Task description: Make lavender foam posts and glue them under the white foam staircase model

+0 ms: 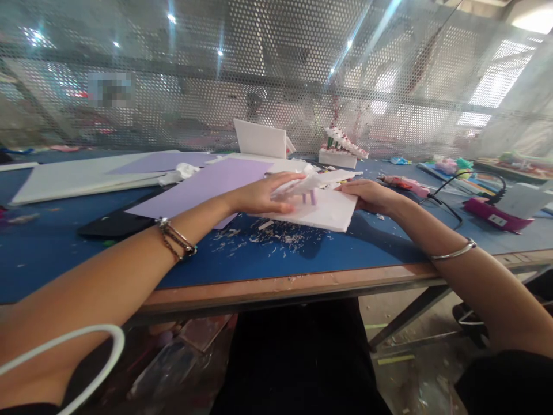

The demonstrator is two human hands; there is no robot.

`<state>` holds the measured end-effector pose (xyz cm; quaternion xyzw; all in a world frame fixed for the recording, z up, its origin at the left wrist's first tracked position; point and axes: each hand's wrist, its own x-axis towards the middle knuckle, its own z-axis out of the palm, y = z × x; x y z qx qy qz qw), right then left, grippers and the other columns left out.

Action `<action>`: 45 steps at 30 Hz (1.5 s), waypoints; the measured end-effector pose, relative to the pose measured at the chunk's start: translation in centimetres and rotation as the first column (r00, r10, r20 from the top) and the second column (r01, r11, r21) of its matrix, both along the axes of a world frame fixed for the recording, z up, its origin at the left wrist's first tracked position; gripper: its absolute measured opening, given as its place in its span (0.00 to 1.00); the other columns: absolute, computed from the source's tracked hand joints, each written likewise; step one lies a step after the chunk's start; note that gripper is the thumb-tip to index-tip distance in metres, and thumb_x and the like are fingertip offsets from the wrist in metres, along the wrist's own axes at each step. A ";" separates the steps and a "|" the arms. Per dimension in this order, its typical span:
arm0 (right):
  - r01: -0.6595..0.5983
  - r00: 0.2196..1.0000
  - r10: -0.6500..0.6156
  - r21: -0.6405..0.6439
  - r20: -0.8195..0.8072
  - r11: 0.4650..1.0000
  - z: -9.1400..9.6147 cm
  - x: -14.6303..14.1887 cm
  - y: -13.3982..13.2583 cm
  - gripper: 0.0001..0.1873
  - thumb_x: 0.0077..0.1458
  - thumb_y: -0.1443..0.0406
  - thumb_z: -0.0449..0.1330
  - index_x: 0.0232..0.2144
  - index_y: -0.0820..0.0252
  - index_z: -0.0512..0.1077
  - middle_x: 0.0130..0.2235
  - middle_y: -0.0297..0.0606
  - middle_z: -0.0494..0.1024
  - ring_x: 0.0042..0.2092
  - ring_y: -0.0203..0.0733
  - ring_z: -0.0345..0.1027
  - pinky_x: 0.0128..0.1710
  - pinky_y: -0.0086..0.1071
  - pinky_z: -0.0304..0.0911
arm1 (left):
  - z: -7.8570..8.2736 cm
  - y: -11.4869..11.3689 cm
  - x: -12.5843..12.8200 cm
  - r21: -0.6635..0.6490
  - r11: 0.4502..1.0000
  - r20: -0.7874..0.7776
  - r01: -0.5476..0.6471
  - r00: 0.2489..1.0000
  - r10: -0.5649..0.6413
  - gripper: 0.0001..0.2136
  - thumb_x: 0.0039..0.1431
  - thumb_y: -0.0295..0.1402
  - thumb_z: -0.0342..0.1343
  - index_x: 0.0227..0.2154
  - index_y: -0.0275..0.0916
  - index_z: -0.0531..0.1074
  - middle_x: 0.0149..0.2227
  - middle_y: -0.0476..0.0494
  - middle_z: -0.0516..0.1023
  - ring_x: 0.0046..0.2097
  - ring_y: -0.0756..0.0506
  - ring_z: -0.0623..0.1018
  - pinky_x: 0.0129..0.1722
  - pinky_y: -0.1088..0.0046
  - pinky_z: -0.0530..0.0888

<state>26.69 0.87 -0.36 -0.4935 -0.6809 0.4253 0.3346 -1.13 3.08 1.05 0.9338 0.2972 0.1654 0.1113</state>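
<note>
My left hand (262,196) rests on a white foam board (332,213) with its fingers stretched toward a small white foam roof piece (317,180). That piece stands on short purple posts (309,198) set on the board. My right hand (370,195) lies at the board's right edge, fingers curled against the roof piece's right end; what it pinches is hidden. Both wrists wear bracelets. The board sits on a blue table (259,259).
A lilac sheet (207,187) and large white sheets (86,176) lie to the left, with a black pad (114,225). White shavings (276,235) litter the table front. A small foam model (341,148), a pink tool (404,184), a magenta device with cable (488,212) and a perforated screen (276,75) stand behind.
</note>
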 end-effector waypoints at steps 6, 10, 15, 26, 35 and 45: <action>-0.001 0.998 -0.003 -0.067 -0.061 0.998 0.0 0.0 -0.3 0.09 0.53 0.66 0.54 0.33 0.62 0.74 0.28 0.36 0.70 0.26 0.29 0.58 0.21 0.23 0.54 | -0.6 -0.2 0.6 0.053 0.999 -0.102 -0.009 0.995 0.014 0.38 0.51 0.52 0.50 0.62 0.42 0.47 0.65 0.40 0.47 0.64 0.36 0.52 0.61 0.59 0.52; -0.053 0.999 0.053 -0.051 -0.007 0.997 -0.1 0.0 -0.2 0.10 0.54 0.65 0.54 0.34 0.61 0.75 0.27 0.35 0.69 0.25 0.29 0.57 0.22 0.22 0.53 | -0.7 0.0 0.5 0.049 0.998 -0.096 -0.050 0.994 0.055 0.37 0.53 0.52 0.47 0.62 0.39 0.47 0.64 0.39 0.50 0.63 0.37 0.55 0.60 0.62 0.54; -0.147 0.976 0.129 0.095 0.178 0.985 0.0 -0.2 -0.3 0.09 0.53 0.66 0.54 0.33 0.59 0.74 0.27 0.33 0.70 0.26 0.30 0.58 0.23 0.24 0.53 | -0.9 0.2 0.5 0.072 0.994 -0.094 -0.083 0.992 0.090 0.37 0.52 0.53 0.47 0.61 0.38 0.50 0.62 0.36 0.55 0.61 0.37 0.59 0.58 0.63 0.56; -0.124 0.886 -0.102 0.443 0.453 0.888 0.6 -0.1 0.2 0.10 0.51 0.69 0.52 0.35 0.63 0.71 0.38 0.41 0.75 0.38 0.39 0.66 0.40 0.35 0.61 | -1.1 1.2 0.3 0.170 0.979 -0.011 -0.116 0.993 0.120 0.36 0.45 0.57 0.52 0.52 0.38 0.63 0.53 0.37 0.67 0.54 0.38 0.66 0.54 0.64 0.61; -0.189 0.832 -0.127 0.491 0.540 0.850 0.5 0.2 0.4 0.13 0.53 0.71 0.49 0.38 0.63 0.72 0.43 0.43 0.75 0.42 0.41 0.67 0.45 0.38 0.61 | -1.0 1.0 0.2 0.084 0.983 0.108 -0.163 0.982 0.154 0.36 0.44 0.55 0.55 0.52 0.36 0.62 0.49 0.36 0.69 0.50 0.40 0.69 0.50 0.64 0.65; -0.188 0.949 0.083 0.337 0.304 0.922 1.0 -0.2 -0.9 0.13 0.55 0.62 0.53 0.40 0.60 0.71 0.40 0.38 0.73 0.39 0.37 0.65 0.36 0.30 0.63 | -0.7 0.5 0.2 -0.075 0.991 0.209 -0.113 0.970 0.126 0.35 0.44 0.49 0.57 0.55 0.38 0.59 0.52 0.35 0.68 0.53 0.40 0.68 0.52 0.63 0.66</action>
